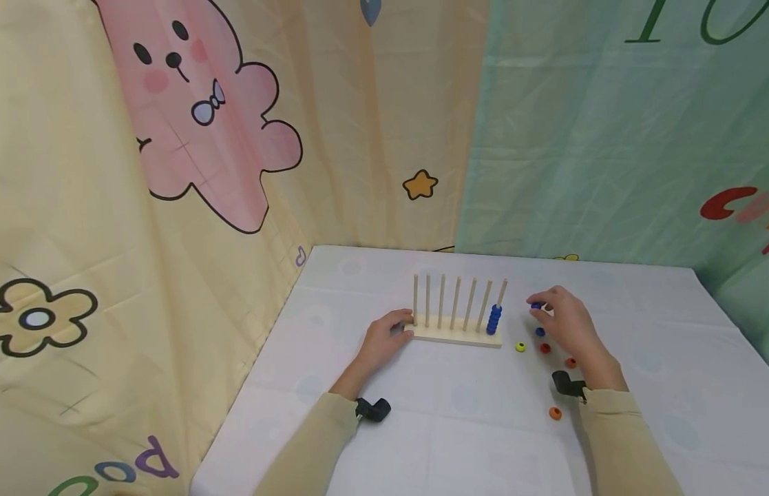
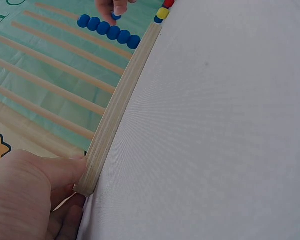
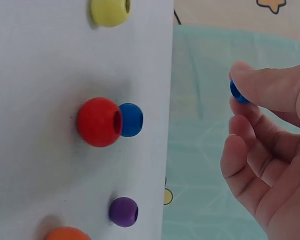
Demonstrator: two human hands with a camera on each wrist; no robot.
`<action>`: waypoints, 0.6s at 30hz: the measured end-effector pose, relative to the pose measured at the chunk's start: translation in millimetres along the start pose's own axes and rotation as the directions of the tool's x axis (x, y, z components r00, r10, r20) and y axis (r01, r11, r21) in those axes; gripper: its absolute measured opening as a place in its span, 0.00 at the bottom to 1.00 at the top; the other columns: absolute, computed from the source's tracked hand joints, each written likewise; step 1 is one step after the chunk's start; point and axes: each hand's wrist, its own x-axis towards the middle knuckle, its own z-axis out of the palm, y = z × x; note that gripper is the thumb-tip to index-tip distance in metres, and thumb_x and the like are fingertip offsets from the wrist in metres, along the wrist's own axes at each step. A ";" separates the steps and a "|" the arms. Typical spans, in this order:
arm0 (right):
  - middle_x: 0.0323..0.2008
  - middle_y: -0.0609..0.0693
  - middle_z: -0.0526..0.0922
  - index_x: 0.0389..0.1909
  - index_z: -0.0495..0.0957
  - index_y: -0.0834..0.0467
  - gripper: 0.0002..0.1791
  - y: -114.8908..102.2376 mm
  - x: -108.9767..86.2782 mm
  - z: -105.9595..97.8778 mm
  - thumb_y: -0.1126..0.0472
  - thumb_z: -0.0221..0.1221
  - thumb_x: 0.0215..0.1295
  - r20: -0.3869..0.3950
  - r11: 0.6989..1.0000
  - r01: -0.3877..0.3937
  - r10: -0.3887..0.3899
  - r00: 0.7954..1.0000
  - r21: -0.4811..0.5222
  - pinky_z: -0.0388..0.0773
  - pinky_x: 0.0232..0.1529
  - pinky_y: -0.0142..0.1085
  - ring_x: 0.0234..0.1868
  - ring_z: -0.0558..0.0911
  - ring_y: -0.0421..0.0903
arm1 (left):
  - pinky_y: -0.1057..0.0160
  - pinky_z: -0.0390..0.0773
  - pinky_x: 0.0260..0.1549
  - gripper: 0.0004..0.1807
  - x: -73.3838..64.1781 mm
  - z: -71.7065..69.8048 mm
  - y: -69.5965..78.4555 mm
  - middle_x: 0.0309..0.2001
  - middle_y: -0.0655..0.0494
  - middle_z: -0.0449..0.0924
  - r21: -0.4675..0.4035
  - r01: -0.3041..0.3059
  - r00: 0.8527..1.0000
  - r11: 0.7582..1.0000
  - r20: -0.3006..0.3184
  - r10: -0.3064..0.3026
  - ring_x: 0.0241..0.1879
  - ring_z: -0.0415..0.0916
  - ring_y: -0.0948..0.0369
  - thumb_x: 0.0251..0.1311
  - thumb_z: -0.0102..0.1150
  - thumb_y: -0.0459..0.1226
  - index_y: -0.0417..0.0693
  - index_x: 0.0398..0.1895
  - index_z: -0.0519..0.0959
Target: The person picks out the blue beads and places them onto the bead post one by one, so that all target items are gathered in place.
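Observation:
A wooden peg rack (image 1: 456, 335) with several upright pegs stands on the white table. Its rightmost peg carries a stack of several blue beads (image 1: 493, 320); the other pegs are bare. At the rack's left end my left hand (image 1: 381, 341) grips the base, the thumb on one side in the left wrist view. To the right of the rack, my right hand (image 1: 569, 322) pinches a blue bead (image 3: 237, 93) between thumb and index finger, above the table. The other fingers of that hand are loosely curled. Another blue bead (image 1: 540, 332) lies on the table below it.
Loose beads lie right of the rack: a yellow bead (image 1: 520, 347), a red bead (image 1: 545, 348), an orange bead (image 1: 555, 413) and a purple bead (image 3: 124, 212). Another orange bead (image 1: 571, 362) is beside the right wrist. Printed curtains (image 1: 384, 138) hang behind the table (image 1: 421, 434).

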 end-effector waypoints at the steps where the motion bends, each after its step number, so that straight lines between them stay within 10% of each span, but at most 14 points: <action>1: 0.47 0.59 0.76 0.52 0.83 0.61 0.14 -1.6 -0.4 -1.0 0.65 0.65 0.67 -0.012 1.000 0.003 -0.003 1.000 0.005 0.79 0.42 0.53 0.46 0.76 0.59 | 0.56 0.69 0.66 0.13 0.0 -0.1 -0.2 0.64 0.57 0.77 -0.001 0.003 1.000 1.000 0.001 -0.003 0.67 0.70 0.57 0.65 0.66 0.36 0.48 0.52 0.84; 18: 0.45 0.58 0.77 0.50 0.84 0.60 0.14 -29.3 -11.4 -22.5 0.69 0.67 0.63 -0.221 0.996 0.080 -0.071 0.973 0.031 0.79 0.39 0.53 0.44 0.77 0.57 | 0.56 0.69 0.66 0.13 -1.2 0.5 -0.8 0.64 0.57 0.77 -0.002 0.003 1.000 1.000 -0.002 -0.003 0.67 0.70 0.57 0.65 0.66 0.36 0.48 0.53 0.84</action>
